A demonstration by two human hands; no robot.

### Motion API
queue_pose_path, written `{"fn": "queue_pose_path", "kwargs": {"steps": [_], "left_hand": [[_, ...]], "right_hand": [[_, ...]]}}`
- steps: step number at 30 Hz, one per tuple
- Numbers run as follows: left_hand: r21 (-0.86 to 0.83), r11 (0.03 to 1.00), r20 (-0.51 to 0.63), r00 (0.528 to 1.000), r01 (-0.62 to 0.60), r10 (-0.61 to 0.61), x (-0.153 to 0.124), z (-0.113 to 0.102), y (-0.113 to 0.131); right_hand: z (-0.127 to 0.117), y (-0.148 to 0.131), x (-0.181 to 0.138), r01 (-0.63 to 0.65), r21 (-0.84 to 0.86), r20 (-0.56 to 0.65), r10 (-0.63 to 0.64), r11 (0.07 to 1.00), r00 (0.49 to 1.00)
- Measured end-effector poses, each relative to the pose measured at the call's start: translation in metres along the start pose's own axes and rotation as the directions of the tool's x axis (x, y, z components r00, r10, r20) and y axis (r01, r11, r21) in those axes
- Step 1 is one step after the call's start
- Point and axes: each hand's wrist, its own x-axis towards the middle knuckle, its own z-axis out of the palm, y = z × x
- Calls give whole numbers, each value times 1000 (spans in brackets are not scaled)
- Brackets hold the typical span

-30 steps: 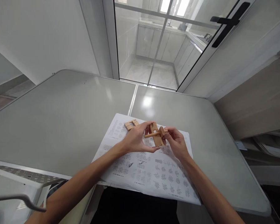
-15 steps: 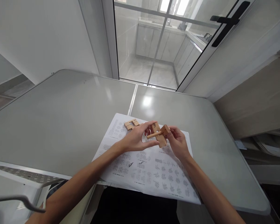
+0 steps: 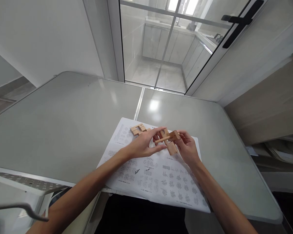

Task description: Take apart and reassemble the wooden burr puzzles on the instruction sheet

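My left hand (image 3: 144, 143) is curled around the upper end of a flat, notched wooden puzzle piece (image 3: 172, 149) with a dark mark on it, its thumb stretched out below. My right hand (image 3: 188, 149) pinches a small wooden block (image 3: 174, 135). From that block a round wooden peg (image 3: 162, 139) points left, crossing in front of the flat piece toward my left palm. Whether the peg passes through the flat piece's opening I cannot tell. Behind my left hand, more light wooden puzzle pieces (image 3: 136, 130) lie together on the paper, partly covered by the hand.
Beneath my hands is a white printed sheet (image 3: 156, 185) with rows of small puzzle diagrams, spread on a grey table (image 3: 75, 123). A metal strip (image 3: 139, 104) divides the tabletop. Behind stands a glass door with a black handle (image 3: 241, 21); wooden shelving is at right.
The flat piece has tilted and shifted slightly right and down. The block and peg have moved a little to the right with my right hand. Both hands keep their hold.
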Motion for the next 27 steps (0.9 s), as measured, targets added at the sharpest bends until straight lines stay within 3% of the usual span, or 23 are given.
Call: {"fn": "queue_pose_path", "kwargs": {"steps": [7, 11, 19, 27], "left_hand": [[56, 998, -38, 999, 33, -31, -3, 10, -5], [94, 995, -93, 995, -21, 30, -4, 14, -9], [167, 977, -90, 985, -133, 149, -3, 15, -7], [289, 945, -109, 975, -155, 193, -1, 14, -7]], "right_hand": [[5, -2, -2, 26, -11, 49, -26, 1000, 998], [7, -5, -3, 43, -31, 78, -41, 999, 996], [13, -9, -5, 45, -38, 157, -39, 998, 987], [11, -12, -6, 53, -59, 182, -41, 997, 982]]}}
